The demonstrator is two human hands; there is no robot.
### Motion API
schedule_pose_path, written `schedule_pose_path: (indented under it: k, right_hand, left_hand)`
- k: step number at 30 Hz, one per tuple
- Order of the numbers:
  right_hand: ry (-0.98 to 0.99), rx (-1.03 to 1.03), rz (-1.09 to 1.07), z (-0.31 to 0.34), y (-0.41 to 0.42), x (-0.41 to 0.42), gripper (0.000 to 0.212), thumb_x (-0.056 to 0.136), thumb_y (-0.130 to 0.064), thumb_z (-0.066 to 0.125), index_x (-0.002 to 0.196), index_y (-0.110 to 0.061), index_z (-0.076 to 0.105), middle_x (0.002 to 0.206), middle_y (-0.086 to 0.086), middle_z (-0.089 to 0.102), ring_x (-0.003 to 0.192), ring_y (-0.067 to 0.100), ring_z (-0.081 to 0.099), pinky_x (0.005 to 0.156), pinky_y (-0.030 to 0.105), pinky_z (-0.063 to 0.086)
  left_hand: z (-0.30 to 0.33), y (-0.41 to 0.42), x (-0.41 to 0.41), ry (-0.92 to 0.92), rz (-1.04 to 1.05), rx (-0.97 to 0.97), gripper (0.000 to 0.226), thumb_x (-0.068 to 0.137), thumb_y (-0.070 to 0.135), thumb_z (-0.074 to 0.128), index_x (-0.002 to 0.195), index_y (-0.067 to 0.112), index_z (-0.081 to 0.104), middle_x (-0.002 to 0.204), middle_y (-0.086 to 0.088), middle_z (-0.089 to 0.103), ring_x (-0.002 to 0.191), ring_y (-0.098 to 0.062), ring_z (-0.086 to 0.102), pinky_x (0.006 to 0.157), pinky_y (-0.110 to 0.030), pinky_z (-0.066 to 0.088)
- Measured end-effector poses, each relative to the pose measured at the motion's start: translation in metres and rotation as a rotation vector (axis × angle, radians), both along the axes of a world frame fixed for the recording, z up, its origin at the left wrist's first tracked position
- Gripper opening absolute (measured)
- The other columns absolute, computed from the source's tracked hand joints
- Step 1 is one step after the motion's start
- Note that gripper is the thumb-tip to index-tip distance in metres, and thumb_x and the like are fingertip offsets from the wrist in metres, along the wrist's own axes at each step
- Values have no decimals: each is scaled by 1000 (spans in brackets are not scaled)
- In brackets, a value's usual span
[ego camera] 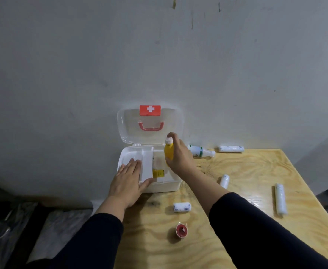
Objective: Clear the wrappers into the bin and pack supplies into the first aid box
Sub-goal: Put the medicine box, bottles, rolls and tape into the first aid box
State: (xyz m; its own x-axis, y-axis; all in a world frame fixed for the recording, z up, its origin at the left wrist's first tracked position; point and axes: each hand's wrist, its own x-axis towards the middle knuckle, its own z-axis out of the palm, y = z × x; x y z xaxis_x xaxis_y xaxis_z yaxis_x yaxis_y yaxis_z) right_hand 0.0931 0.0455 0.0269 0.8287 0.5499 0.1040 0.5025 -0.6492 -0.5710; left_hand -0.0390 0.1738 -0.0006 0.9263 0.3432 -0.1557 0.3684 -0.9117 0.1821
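The white first aid box point(171, 186) stands open at the table's left corner, its clear lid point(132, 131) with a red cross leaning on the wall. My left hand point(129, 181) lies flat on the box's white inner tray point(146, 164), fingers spread. My right hand point(178, 156) grips a yellow bottle point(169, 152) with a white cap, upright over the box's right compartment. A yellow item point(158, 173) lies inside the box.
On the plywood table point(246, 171) lie a white-and-green bottle point(200, 151), several white bandage rolls point(231, 149) point(224, 181) point(280, 199) point(182, 207) and a red tape roll point(181, 230). Dark plastic-covered things point(10, 220) sit left of the table. A grey wall stands behind.
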Motion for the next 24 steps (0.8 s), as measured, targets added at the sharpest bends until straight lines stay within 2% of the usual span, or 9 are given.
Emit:
schedule_pose_path:
  k: [2, 6, 9, 13, 15, 17, 20, 22, 24]
  right_hand:
    - [-16, -56, -3, -3, 5, -1, 60, 81, -1, 59, 118, -32, 24, 115, 11, 58, 80, 30, 60, 63, 42, 57]
    - [22, -114, -16, -7, 8, 3, 44, 85, -1, 52, 113, -24, 27, 98, 11, 58, 70, 27, 55, 54, 37, 49]
    - [78, -154, -11, -8, 9, 7, 43, 82, 6, 48, 114, -18, 30, 81, 8, 51, 58, 22, 46, 44, 30, 36]
    - [125, -190, 14, -6, 9, 9, 49, 79, 12, 46, 117, -14, 32, 72, 3, 45, 56, 17, 41, 44, 26, 33]
    - [149, -183, 13, -1, 8, 11, 51, 79, 12, 48, 120, -13, 34, 79, 5, 48, 62, 19, 45, 45, 25, 32]
    - [180, -148, -6, 7, 5, 14, 53, 80, 10, 52, 124, -13, 35, 88, 9, 52, 69, 21, 49, 50, 27, 40]
    - [265, -2, -57, 20, -7, 20, 50, 83, -2, 63, 126, -16, 41, 104, 12, 59, 91, 27, 60, 72, 35, 53]
    - [300, 87, -82, 27, -20, 26, 46, 83, -10, 67, 124, -16, 47, 117, 12, 60, 104, 26, 60, 80, 33, 51]
    - [293, 89, -96, 31, -35, 31, 42, 83, -11, 68, 121, -15, 51, 117, 12, 62, 102, 24, 60, 79, 30, 50]
  left_hand:
    - [-2, 1, 0, -11, -5, 1, 115, 62, 79, -13, 155, 14, 8, 163, -1, 6, 151, -14, 0, 121, -32, -3]
    - [-6, 4, 1, -9, -18, 20, 135, 47, 84, -34, 155, 13, 7, 163, -1, 6, 151, -14, -1, 122, -33, -3]
    - [-6, 4, 1, -10, -14, 15, 138, 43, 84, -36, 155, 14, 6, 163, -1, 4, 151, -14, -2, 121, -32, -4]
    - [-7, 5, 1, -13, -16, 21, 133, 48, 84, -33, 155, 14, 6, 163, -1, 4, 151, -15, -2, 121, -32, -4]
    - [-6, 4, 1, -9, -22, 18, 122, 59, 82, -24, 155, 14, 6, 163, -2, 4, 151, -15, -1, 121, -32, -4]
    - [-4, 2, 1, 1, -21, 10, 110, 67, 78, -10, 155, 13, 6, 163, -2, 4, 151, -15, -1, 121, -32, -4]
    - [0, 2, 1, 37, -28, 1, 100, 76, 75, 1, 155, 13, 6, 163, -2, 3, 151, -16, -2, 121, -33, -4]
    - [4, 3, 2, 86, -37, -7, 90, 87, 71, 12, 155, 13, 4, 164, -3, 2, 151, -16, -2, 122, -34, -3]
    - [11, 5, 5, 121, -39, -5, 85, 91, 67, 20, 154, 13, 6, 163, -4, 5, 151, -17, 1, 123, -37, -1]
